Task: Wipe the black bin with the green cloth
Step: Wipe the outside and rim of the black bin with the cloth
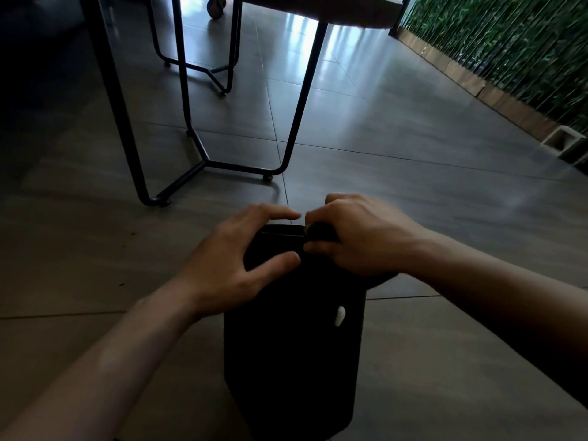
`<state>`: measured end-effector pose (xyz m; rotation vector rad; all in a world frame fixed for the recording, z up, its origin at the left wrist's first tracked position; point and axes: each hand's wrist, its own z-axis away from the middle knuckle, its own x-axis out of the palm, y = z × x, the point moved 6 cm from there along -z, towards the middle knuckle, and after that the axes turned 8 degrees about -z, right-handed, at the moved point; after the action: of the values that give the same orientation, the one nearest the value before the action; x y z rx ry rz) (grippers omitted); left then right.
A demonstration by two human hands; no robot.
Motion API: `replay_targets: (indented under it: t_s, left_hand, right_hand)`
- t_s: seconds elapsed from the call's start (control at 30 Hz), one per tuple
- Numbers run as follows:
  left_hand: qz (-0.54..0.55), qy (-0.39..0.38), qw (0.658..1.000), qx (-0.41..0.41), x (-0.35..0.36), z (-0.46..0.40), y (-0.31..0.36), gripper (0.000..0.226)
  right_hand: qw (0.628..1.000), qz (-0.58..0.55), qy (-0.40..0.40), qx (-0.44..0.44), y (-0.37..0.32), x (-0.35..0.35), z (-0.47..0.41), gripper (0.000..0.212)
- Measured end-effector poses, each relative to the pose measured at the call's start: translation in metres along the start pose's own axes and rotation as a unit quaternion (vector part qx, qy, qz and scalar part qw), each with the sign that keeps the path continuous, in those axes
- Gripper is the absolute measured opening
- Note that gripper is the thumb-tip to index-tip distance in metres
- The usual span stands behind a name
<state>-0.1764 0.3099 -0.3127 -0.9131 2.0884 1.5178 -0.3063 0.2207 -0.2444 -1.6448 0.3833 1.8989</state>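
The black bin (292,345) stands on the tiled floor (413,202), directly below my view. My left hand (235,265) rests spread over the bin's top, fingers and thumb extended. My right hand (356,237) is curled at the bin's far rim, pinching a small bundle there; only a sliver of the green cloth (309,229) shows, so I cannot confirm more. A pale oval mark (339,316) sits on the bin's side. Beyond the bin, a black metal table frame (203,160) stands; right of the bin, a green plant wall (509,52) borders the floor. Lighting is dim.
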Motion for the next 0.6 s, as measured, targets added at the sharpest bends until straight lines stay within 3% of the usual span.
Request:
replay_targets:
  t_s: [0.17, 0.33, 0.47, 0.6]
  left_hand:
    - [-0.064, 0.011, 0.998, -0.023, 0.008, 0.0, 0.001, 0.079]
    - [-0.11, 0.035, 0.993, -0.04, 0.009, -0.008, -0.01, 0.079]
    - [-0.115, 0.048, 0.99, -0.063, 0.003, -0.008, -0.025, 0.074]
    - [-0.126, 0.049, 0.988, -0.071, -0.005, -0.007, -0.041, 0.073]
  right_hand:
    - [0.998, 0.001, -0.008, 0.056, -0.004, -0.001, -0.03, 0.011]
    - [0.998, -0.009, 0.008, 0.066, -0.008, -0.001, -0.042, 0.017]
    - [0.977, -0.172, 0.115, 0.049, 0.007, -0.013, -0.026, 0.038]
    - [0.907, -0.313, 0.281, 0.021, 0.032, -0.012, 0.012, 0.041]
